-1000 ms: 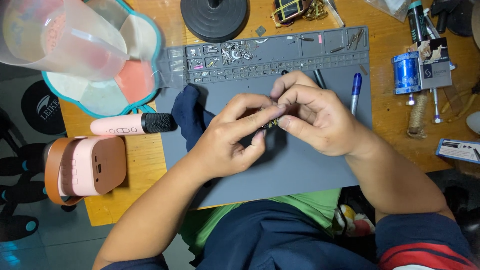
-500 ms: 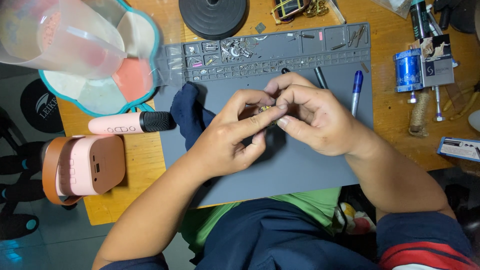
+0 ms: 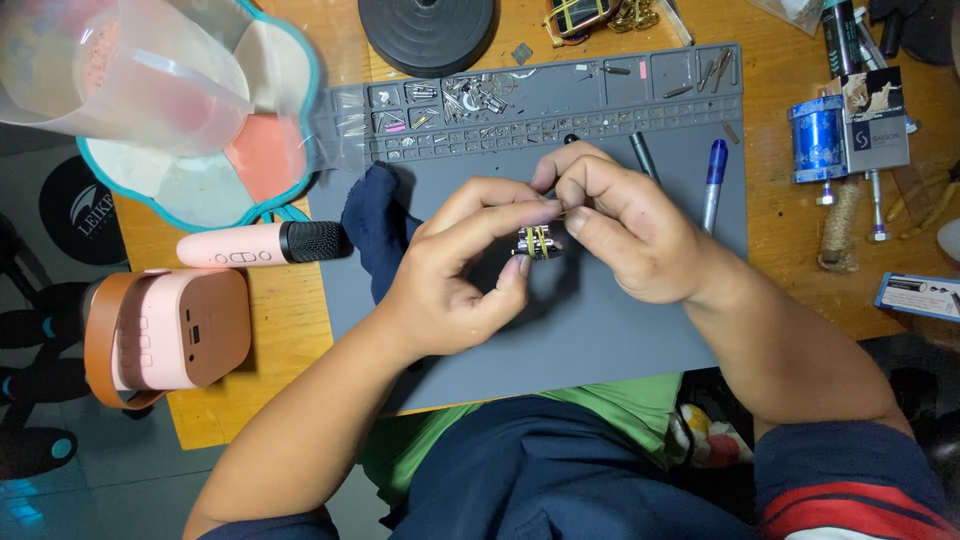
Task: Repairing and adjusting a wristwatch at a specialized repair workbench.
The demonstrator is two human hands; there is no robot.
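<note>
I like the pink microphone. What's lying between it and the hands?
In the head view, a crumpled dark blue cloth lies on the grey mat, between the pink microphone and the left hand; the black microphone tip looks to touch it.

Grey labelled box (image 3: 880,125) beside blue canister; white-blue packet (image 3: 918,296) right edge.

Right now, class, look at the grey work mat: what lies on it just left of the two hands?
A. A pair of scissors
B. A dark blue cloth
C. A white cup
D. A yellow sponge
B: a crumpled dark blue cloth lies on the grey mat beside the left hand, which with the right hand holds a small metal part.
</note>
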